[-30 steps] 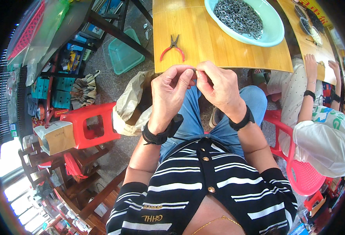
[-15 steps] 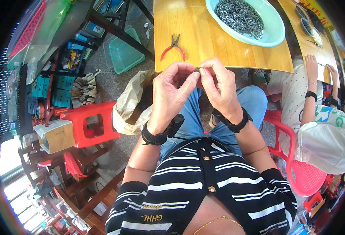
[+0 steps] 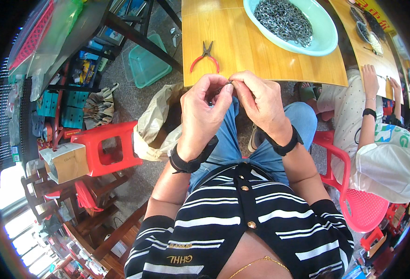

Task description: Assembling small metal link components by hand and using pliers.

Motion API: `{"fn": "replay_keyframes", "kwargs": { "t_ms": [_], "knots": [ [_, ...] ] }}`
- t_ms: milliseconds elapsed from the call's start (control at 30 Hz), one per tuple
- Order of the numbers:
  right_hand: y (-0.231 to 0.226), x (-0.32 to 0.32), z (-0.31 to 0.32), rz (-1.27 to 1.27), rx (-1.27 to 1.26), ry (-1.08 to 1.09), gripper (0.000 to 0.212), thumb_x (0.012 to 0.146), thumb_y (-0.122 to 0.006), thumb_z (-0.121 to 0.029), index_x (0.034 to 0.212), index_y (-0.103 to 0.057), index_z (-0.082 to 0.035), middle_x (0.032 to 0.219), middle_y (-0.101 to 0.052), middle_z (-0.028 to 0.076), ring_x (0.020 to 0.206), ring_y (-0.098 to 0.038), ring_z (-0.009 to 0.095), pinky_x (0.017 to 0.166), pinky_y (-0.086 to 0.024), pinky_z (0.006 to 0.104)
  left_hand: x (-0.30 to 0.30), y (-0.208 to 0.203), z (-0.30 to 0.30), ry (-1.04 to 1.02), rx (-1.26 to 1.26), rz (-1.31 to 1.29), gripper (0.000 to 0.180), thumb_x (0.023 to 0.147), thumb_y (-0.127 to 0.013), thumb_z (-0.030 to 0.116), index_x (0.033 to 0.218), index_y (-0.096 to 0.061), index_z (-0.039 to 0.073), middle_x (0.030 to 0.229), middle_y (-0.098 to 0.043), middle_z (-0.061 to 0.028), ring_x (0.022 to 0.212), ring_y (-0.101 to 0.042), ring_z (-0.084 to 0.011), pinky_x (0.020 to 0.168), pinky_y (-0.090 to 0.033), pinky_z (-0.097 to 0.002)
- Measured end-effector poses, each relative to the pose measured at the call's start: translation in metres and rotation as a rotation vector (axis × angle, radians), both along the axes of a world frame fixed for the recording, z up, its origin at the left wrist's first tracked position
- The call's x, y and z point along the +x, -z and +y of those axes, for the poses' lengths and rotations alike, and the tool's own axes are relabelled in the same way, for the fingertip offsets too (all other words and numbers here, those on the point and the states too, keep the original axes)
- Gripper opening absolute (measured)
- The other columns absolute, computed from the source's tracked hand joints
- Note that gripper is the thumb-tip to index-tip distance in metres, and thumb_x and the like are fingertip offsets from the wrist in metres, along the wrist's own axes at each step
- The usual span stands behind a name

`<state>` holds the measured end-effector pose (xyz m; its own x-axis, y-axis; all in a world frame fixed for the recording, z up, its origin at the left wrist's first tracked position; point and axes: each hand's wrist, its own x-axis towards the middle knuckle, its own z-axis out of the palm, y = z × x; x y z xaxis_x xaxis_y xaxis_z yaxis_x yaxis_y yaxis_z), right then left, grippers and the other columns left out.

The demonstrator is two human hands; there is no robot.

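Observation:
My left hand (image 3: 205, 102) and my right hand (image 3: 263, 103) meet just off the near edge of the wooden table (image 3: 223, 28), above my lap. Thumbs and fingertips of both pinch a small dark piece (image 3: 230, 83); it is too small and too covered to tell its kind. A pair of pliers (image 3: 206, 54) with red handles lies on the table just beyond my left hand, jaws pointing away. Farther right on the table stands a pale green basin (image 3: 329, 37) holding a heap of dark metal links or rings (image 3: 284, 21).
A crumpled beige sack (image 3: 150, 125) and a red plastic stool (image 3: 88, 151) stand to my left. On the floor beyond lies a green plastic tub (image 3: 142, 69). At right, a co-worker's hands (image 3: 370, 76) rest by another table, near a pink chair (image 3: 360, 209).
My right hand has shifted slightly left and turned, its fingers now closer over the left fingertips. The small dark piece stays pinched between them. Pliers and basin stay put.

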<state>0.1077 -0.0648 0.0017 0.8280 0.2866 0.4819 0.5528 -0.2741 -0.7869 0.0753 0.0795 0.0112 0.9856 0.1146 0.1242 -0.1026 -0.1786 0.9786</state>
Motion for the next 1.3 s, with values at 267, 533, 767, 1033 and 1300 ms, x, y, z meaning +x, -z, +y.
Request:
{"fn": "replay_keyframes", "kwargs": {
  "t_ms": [267, 533, 767, 1033, 1300],
  "knots": [
    [0.009, -0.002, 0.006, -0.132, 0.007, 0.056, 0.009, 0.081, -0.060, 0.001, 0.090, -0.058, -0.001, 0.079, -0.060, 0.017, 0.072, -0.062, 0.034, 0.059, -0.049, 0.0366, 0.000, -0.014, -0.004, -0.072, 0.420, -0.088, 0.009, 0.080, -0.063, 0.004, 0.089, -0.062, 0.001, 0.069, -0.059, -0.0022, 0.060, -0.048, -0.0042, 0.054, -0.040, -0.0198],
    [0.010, -0.004, 0.008, -0.027, 0.053, 0.085, 0.007, 0.081, -0.059, 0.002, 0.087, -0.057, -0.001, 0.077, -0.060, 0.017, 0.069, -0.061, 0.034, 0.058, -0.048, 0.0364, 0.005, -0.005, 0.000, -0.013, 0.473, -0.261, 0.007, 0.080, -0.063, 0.003, 0.086, -0.060, 0.001, 0.073, -0.058, -0.0072, 0.056, -0.051, -0.0128, 0.053, -0.041, -0.0251],
    [0.000, 0.005, -0.003, 0.046, -0.047, -0.057, 0.006, 0.083, -0.058, -0.004, 0.087, -0.058, 0.000, 0.073, -0.060, 0.019, 0.065, -0.060, 0.035, 0.055, -0.047, 0.0379, 0.003, 0.006, 0.009, 0.029, 0.475, -0.245, 0.009, 0.084, -0.062, 0.005, 0.092, -0.058, 0.001, 0.078, -0.057, -0.0079, 0.061, -0.053, -0.0135, 0.056, -0.043, -0.0250],
    [-0.018, 0.003, -0.018, 0.169, -0.199, -0.188, 0.012, 0.081, -0.063, -0.011, 0.084, -0.058, 0.000, 0.072, -0.059, 0.018, 0.067, -0.058, 0.036, 0.054, -0.044, 0.0372, 0.003, 0.000, 0.012, 0.116, 0.412, -0.189, 0.006, 0.085, -0.060, 0.003, 0.089, -0.057, 0.001, 0.078, -0.055, -0.0093, 0.066, -0.054, -0.0196, 0.060, -0.044, -0.0284],
    [-0.012, -0.001, -0.028, -0.139, -0.266, -0.227, 0.011, 0.077, -0.065, -0.010, 0.081, -0.057, -0.004, 0.070, -0.057, 0.012, 0.065, -0.058, 0.030, 0.052, -0.044, 0.0377, 0.004, -0.014, 0.024, 0.309, 0.492, -0.274, 0.011, 0.076, -0.064, 0.000, 0.085, -0.057, 0.003, 0.078, -0.057, -0.0091, 0.076, -0.058, -0.0274, 0.066, -0.046, -0.0341]
  ]
}}
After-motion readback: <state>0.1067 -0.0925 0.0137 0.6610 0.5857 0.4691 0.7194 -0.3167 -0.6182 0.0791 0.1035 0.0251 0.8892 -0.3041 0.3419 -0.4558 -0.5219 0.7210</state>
